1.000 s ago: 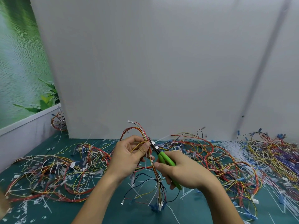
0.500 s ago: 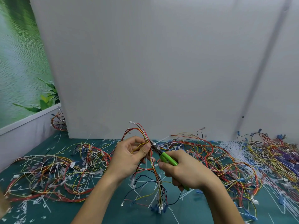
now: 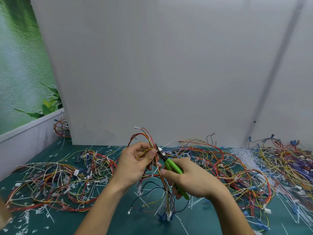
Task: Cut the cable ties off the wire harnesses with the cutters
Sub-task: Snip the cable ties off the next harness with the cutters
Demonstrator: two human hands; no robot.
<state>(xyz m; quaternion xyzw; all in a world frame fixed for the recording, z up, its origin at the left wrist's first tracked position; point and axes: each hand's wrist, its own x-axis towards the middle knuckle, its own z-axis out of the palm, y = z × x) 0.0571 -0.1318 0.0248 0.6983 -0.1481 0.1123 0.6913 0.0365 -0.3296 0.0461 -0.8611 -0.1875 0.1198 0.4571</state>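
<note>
My left hand [image 3: 135, 163] pinches a wire harness [image 3: 166, 187] of red, yellow and black wires, held upright above the green mat. Its upper loop rises past my fingers and its white connectors hang near the mat. My right hand [image 3: 191, 180] grips the green-handled cutters [image 3: 172, 168]. The dark jaws point up and left and sit at the harness just right of my left thumb, by a white cable tie [image 3: 155, 167]. Whether the jaws are closed on the tie is too small to tell.
Tangled harnesses cover the mat at left [image 3: 55, 180] and right [image 3: 254, 167]. Loose white tie offcuts [image 3: 243, 153] lie heaped at right and scattered near the front edge. A grey board [image 3: 169, 73] stands upright close behind. A low white wall [image 3: 25, 143] borders the left.
The cutters' jaws have stayed at the harness by my left thumb. My right hand has shifted slightly down and right along the handles. The left hand holds the same spot.
</note>
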